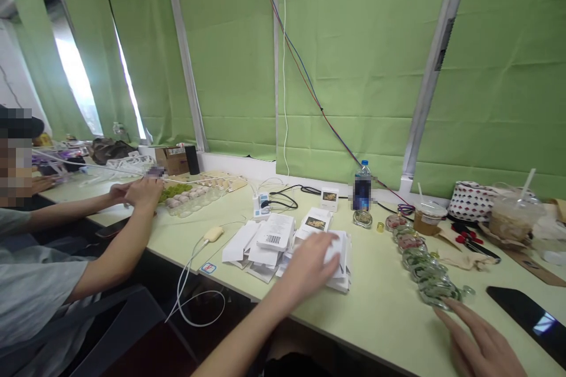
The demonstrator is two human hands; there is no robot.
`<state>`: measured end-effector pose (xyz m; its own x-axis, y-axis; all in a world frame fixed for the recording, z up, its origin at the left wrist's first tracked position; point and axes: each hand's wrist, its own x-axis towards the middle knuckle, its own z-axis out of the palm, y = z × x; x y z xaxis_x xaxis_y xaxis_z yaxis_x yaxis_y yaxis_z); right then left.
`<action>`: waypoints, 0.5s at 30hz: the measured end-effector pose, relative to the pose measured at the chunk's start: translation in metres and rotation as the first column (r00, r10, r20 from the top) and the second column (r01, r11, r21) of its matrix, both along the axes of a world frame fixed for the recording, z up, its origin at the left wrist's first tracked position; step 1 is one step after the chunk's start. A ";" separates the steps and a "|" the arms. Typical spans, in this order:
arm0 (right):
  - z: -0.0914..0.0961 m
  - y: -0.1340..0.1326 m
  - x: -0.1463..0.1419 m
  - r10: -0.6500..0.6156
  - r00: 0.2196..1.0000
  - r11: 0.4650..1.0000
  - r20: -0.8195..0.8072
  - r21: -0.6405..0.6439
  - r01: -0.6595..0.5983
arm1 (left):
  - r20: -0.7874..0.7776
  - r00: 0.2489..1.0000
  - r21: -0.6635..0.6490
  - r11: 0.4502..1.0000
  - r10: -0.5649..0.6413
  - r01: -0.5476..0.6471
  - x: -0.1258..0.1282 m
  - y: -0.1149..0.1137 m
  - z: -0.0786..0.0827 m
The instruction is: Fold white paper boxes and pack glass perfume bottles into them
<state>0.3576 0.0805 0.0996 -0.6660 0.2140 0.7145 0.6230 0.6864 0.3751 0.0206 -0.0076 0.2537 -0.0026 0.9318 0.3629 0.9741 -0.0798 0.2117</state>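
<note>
L hand over white boxes on table, fingers loosely spread — contact unclear; R hand well apart from it, fingers parted, tips by the nearest of the clear containers; prob. a reach step, 1 hand per group; next move prob. calls for a light pinch — glassy sides may slip.
</note>
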 end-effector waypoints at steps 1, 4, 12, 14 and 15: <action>0.001 -0.003 -0.005 0.008 1.000 1.000 0.005 -0.006 -0.008 | -0.045 0.991 0.019 0.992 0.123 -0.122 -0.006 0.012 0.008; -0.002 -0.006 -0.007 -0.025 0.998 0.997 -0.064 -0.068 0.021 | -0.112 0.952 -0.009 0.957 0.286 -0.289 -0.019 0.049 0.010; -0.019 -0.002 0.002 -0.164 0.977 0.959 -0.136 -0.254 0.125 | -0.071 0.941 -0.105 0.935 0.331 -0.337 -0.020 0.087 -0.005; -0.019 -0.003 0.001 -0.171 0.974 0.954 -0.150 -0.272 0.126 | 0.027 0.942 -0.074 0.940 0.335 -0.332 -0.023 0.084 0.003; -0.019 -0.003 0.001 -0.168 0.973 0.954 -0.157 -0.273 0.121 | 0.088 0.942 -0.057 0.946 0.325 -0.320 -0.026 0.081 0.008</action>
